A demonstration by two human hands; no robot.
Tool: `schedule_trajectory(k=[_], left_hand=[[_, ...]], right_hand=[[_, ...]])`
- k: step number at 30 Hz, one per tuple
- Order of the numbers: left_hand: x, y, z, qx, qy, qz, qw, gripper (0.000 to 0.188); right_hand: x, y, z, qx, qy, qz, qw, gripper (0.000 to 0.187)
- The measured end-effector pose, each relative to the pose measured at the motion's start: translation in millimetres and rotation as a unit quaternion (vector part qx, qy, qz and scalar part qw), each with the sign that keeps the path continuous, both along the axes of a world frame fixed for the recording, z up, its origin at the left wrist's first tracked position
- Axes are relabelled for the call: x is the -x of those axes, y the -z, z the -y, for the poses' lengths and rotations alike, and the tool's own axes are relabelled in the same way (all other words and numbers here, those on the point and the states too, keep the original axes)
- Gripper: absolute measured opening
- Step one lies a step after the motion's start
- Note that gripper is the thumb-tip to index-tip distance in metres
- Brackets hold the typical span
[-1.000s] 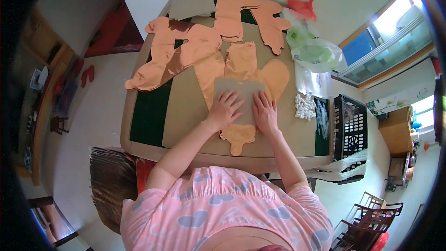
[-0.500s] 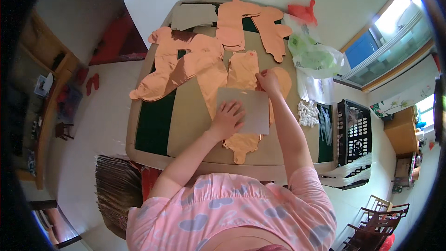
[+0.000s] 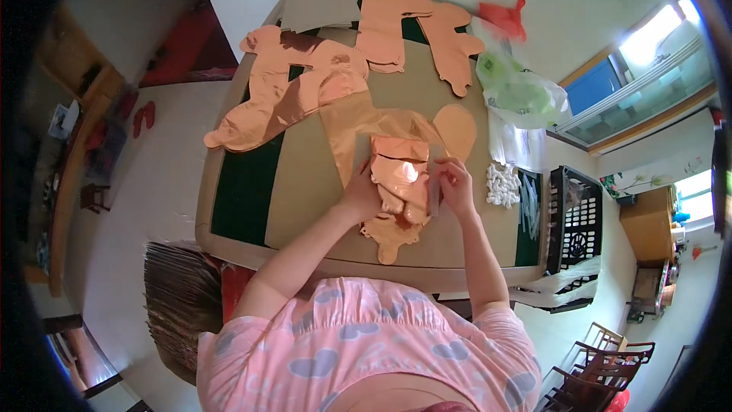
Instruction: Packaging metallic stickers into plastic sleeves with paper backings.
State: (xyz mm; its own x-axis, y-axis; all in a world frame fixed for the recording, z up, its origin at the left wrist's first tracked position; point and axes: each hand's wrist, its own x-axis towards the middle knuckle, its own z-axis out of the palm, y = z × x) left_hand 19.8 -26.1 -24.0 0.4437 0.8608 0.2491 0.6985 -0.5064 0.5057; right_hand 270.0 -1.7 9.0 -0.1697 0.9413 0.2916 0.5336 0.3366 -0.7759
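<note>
A rose-gold foil balloon, flat and uninflated, is folded back on itself over a grey card near the table's front. The card shows only at its edges. My left hand grips the left side of the folded foil, its fingertips partly hidden. With its fingers curled together, my right hand pinches the card's right edge. The lobed lower end of the foil sticks out toward me, and a rounded foil piece lies beyond my right hand.
More flat foil balloons and a stack of grey cards cover the back of the table. Along the right lie clear and green plastic bags, small white pieces and thin translucent strips. A black crate stands beside the table.
The foil's upper part has been folded toward me and now covers most of the card. My right hand has come nearer to the card's right edge; my left has shifted to its left side.
</note>
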Motion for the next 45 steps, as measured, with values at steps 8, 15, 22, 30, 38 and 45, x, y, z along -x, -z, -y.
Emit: schedule_trajectory(k=[8, 15, 22, 30, 38, 45], left_hand=[[-2.8, -4.4, 4.2, 0.006, -0.012, 0.037, 0.999, 0.056], [-1.4, -1.4, 2.4, 0.006, 0.002, -0.01, 1.0, 0.058], [10.9, 5.8, 6.1, -0.044, 0.01, -0.054, 0.997, 0.055], [44.5, -18.4, 7.5, -0.098, -0.087, -0.086, 0.988, 0.04], [1.8, -42.5, -24.5, -0.098, -0.128, 0.003, 0.987, 0.041], [10.0, 2.0, -0.6, -0.069, -0.081, -0.079, 0.991, 0.048]], right_hand=[[13.1, -21.5, -34.2, -0.06, 0.087, 0.058, 0.993, 0.027], [59.1, -2.0, -28.8, -0.038, -0.08, 0.234, 0.968, 0.04], [63.7, 8.5, -8.9, -0.097, -0.07, 0.247, 0.962, 0.042], [61.4, 4.7, -8.5, -0.132, -0.08, 0.237, 0.959, 0.037], [63.3, 4.9, -6.5, -0.139, -0.077, 0.241, 0.957, 0.036], [62.2, 7.8, -5.2, -0.119, -0.089, 0.205, 0.967, 0.035]])
